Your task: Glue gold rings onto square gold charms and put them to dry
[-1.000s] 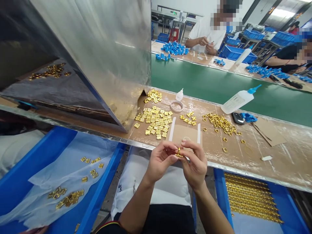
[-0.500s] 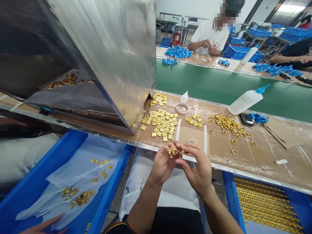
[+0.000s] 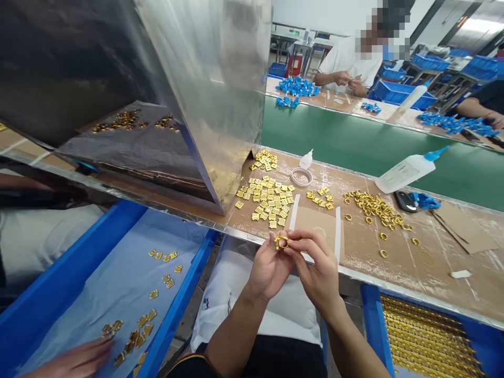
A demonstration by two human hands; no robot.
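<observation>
My left hand (image 3: 270,270) pinches a gold ring-shaped piece (image 3: 281,242) just beyond the table's front edge, above my lap. The fingertips of my right hand (image 3: 317,265) close on the right side of the same piece, so both hands touch it. Whether a smaller part sits between the fingers is too small to tell. Beyond my hands, flat gold pieces (image 3: 271,198) lie spread on the brown table (image 3: 417,273), and a pile of gold rings (image 3: 378,207) lies to the right.
A metal housing (image 3: 212,94) stands at left. A co-worker's hand (image 3: 79,359) reaches into the blue tray (image 3: 157,336) at lower left. A white bottle (image 3: 407,172), small bottle (image 3: 306,158) and tape roll (image 3: 301,177) are on the table. Lower right, a tray (image 3: 370,310) holds gold rows.
My right fingers have closed in nearer the gold piece. The co-worker's hand has moved farther into the left tray, among the gold pieces. The view has shifted slightly.
</observation>
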